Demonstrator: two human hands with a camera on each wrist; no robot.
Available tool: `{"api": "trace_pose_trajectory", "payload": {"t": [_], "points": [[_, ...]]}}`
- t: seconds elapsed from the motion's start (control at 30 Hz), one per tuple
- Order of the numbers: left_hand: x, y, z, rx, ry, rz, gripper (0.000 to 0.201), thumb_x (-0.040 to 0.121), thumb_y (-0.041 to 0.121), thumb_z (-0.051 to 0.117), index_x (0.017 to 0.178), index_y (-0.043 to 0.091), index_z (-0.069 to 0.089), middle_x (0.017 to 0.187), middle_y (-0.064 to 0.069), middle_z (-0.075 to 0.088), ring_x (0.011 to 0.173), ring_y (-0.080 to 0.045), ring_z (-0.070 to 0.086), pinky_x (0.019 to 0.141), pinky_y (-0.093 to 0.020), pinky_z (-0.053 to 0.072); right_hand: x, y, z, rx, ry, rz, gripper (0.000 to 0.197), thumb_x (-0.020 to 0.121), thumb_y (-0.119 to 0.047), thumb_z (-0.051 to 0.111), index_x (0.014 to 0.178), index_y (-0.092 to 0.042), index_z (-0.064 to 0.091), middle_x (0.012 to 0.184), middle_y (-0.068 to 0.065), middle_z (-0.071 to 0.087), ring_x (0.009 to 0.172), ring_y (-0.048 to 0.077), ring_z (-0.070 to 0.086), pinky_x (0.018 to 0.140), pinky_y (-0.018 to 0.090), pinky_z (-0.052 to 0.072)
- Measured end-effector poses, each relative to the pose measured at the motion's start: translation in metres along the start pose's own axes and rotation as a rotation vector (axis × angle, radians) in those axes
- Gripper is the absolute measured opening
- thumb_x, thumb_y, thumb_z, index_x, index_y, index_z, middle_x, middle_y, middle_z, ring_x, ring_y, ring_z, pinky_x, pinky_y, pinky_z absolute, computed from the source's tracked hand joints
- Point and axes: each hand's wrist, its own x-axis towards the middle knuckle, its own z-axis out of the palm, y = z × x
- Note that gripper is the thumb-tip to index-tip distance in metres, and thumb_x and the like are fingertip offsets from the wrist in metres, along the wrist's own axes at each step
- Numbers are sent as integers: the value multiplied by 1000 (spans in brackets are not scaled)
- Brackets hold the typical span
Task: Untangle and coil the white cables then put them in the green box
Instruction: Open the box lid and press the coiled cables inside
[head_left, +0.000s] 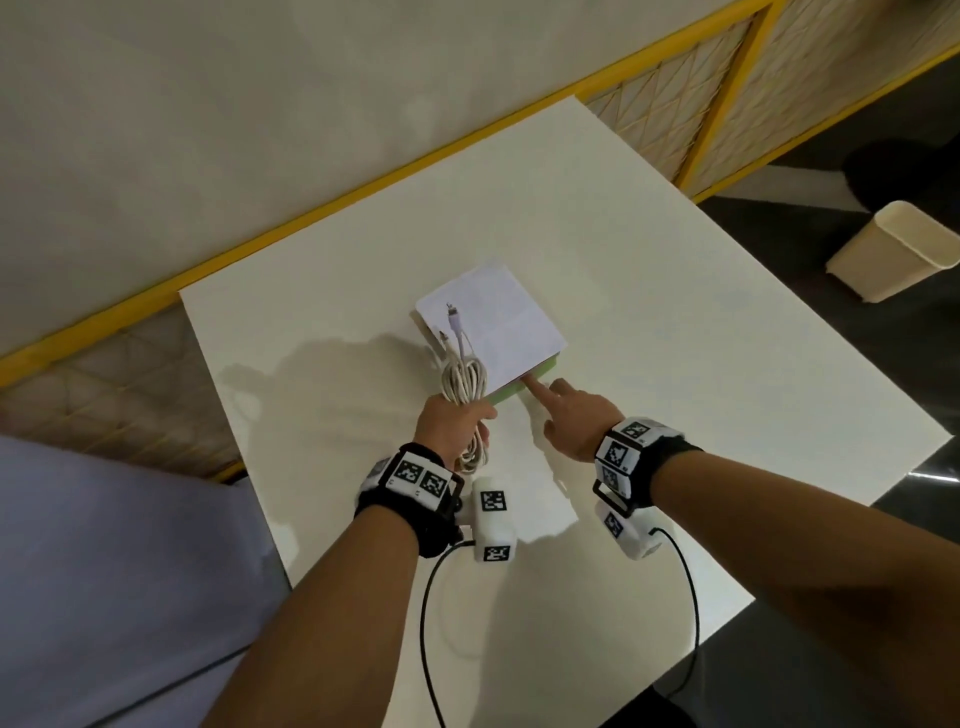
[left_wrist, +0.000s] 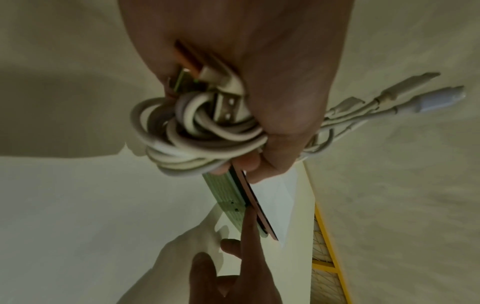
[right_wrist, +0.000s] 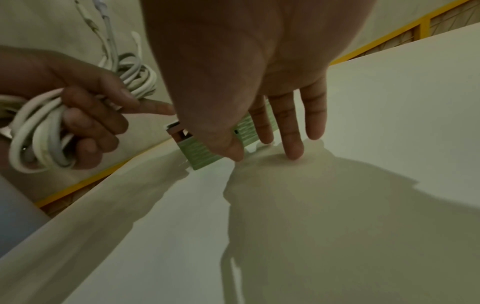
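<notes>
A bundle of coiled white cables (head_left: 464, 382) (left_wrist: 197, 131) (right_wrist: 33, 131) sits in my left hand (head_left: 452, 421) (left_wrist: 259, 61) (right_wrist: 85, 98), whose fingers curl round it. Its connector ends stick out over the box top. The flat green box (head_left: 545, 370) (left_wrist: 226, 193) (right_wrist: 200, 152) lies mid-table with a white sheet (head_left: 493, 322) covering its top. My right hand (head_left: 576, 415) (left_wrist: 233, 277) (right_wrist: 246, 61) has straight fingers; its index fingertip touches the box's near edge at the lid, while other fingertips rest on the table. The inside of the box is hidden.
The white table (head_left: 675, 364) ends close on the left and near sides. A yellow-framed mesh fence (head_left: 727, 93) runs behind it. A cream bin (head_left: 893, 249) stands on the dark floor to the right. Black wrist-camera wires (head_left: 431, 623) hang near the table's front.
</notes>
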Motion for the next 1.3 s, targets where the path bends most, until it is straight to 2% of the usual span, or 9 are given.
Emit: {"api": "trace_pose_trajectory", "payload": {"t": [0.2,0.33,0.43,0.53,0.67,0.87,1.13,1.2,1.3], "points": [[9,-2,4,-1,-19,-51,14,73,9,67,66,-2,60,37,-5,56,33,-19,47,39,-20,37,-3,0,1,45,66,-4,65,89,-18,41,147,-26,13,118,13,55,99,35,58,70,35,38],[12,-5,3,-29,-19,-56,17,72,8,67,60,-1,58,36,-7,54,32,-21,46,43,-23,39,-20,7,8,98,145,-14,35,92,-25,43,126,-15,41,119,14,57,97,36,59,71,37,40],[14,-7,2,-44,-27,-53,15,73,8,68,66,-1,58,37,-6,54,34,-21,47,43,-22,39,-41,16,22,107,171,-23,28,95,-30,42,117,-13,47,114,13,60,93,37,60,73,40,45],[15,-7,1,-54,-37,-48,12,74,8,68,70,-1,60,37,-5,54,38,-24,48,43,-22,40,-59,26,35,106,230,-1,25,96,-31,43,108,-12,52,102,12,65,83,38,62,66,39,46],[16,-7,1,-52,-45,-39,15,74,9,67,64,0,59,37,-4,55,39,-24,49,44,-24,41,-79,33,44,135,278,48,25,96,-34,43,101,-13,55,92,9,68,72,37,64,60,35,46],[15,-8,0,-56,-54,-43,16,72,11,68,62,2,59,39,-4,56,42,-25,50,45,-25,42,-92,30,49,189,274,103,21,95,-31,45,103,-14,55,96,8,69,74,36,65,64,40,53],[6,-4,-4,-35,-89,-45,22,72,13,68,60,-3,60,42,-7,56,30,-19,48,39,-21,39,-98,27,48,205,261,121,22,95,-34,45,102,-16,54,95,7,68,75,35,65,63,42,53],[2,-2,-4,-48,-79,-31,22,73,12,67,60,-4,59,41,-8,55,29,-19,47,38,-20,39,-102,25,44,218,262,125,23,94,-33,47,106,-16,54,95,5,69,74,34,65,63,39,53],[-6,-2,0,-53,-44,-1,22,73,13,67,59,-3,61,46,-9,57,33,-21,48,40,-22,40,-107,16,30,294,349,155,27,92,-31,53,112,-13,55,80,5,66,61,26,61,58,29,44]]}}
